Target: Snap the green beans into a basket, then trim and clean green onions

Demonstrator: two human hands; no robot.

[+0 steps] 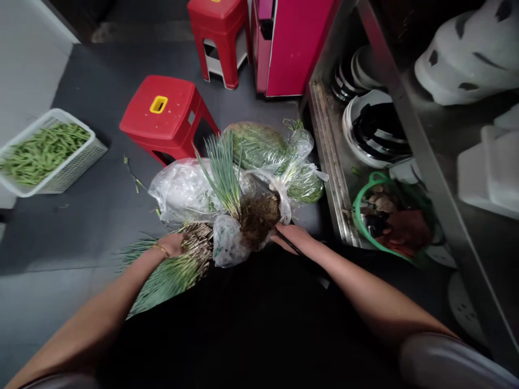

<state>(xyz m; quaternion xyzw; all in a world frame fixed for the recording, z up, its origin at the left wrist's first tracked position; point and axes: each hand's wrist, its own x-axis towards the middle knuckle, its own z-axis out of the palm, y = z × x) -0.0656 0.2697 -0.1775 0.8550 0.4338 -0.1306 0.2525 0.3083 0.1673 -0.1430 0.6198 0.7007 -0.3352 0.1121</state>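
Note:
A pile of scallions (pixel 178 275) lies on the floor, green tops to the left and pale root ends to the right. My left hand (pixel 172 245) reaches onto its root ends, its fingers partly hidden and blurred among the stalks. My right hand (pixel 294 237) is closed around a thin dark stick-like object (pixel 292 247), whose kind I cannot make out. It is beside the rim of an open plastic bag (pixel 281 197). Brown, soil-covered roots (pixel 259 216) fill the bag's mouth, and upright green scallions (pixel 225 178) lean next to them. A small clear bag (pixel 229 243) sits between my hands.
Clear bags (pixel 182 189) and bagged greens (pixel 259 146) lie ahead. A red stool (pixel 162 111) stands behind them, another red stool (pixel 221 32) farther back. At left is a white basket (pixel 91 141) of green beans. A metal shelf (pixel 405 92) and green basket (pixel 359 216) border the right.

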